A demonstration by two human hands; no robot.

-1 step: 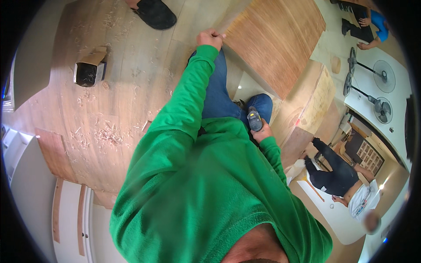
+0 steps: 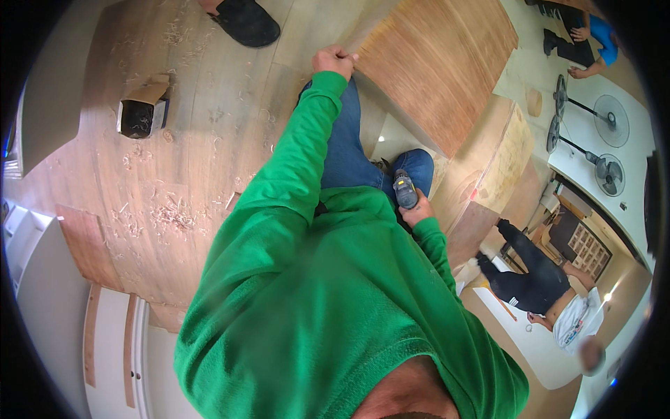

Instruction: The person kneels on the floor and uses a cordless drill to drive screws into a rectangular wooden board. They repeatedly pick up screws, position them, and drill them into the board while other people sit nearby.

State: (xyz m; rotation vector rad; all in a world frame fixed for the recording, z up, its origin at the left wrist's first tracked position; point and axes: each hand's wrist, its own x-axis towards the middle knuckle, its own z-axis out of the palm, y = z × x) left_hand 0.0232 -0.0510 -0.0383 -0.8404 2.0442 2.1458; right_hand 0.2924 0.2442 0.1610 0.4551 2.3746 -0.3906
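Drill sits in my right hand, which is closed round it just beside my right knee; I judge it dense and rigid, best held by its handle. My left hand has its fingers bent at a corner of the wooden panel; whether they pinch or merely touch, I cannot tell. Ahead of me, that panel looks stiff, better taken by opposite edges. I count one drill, one open carton, two fans.
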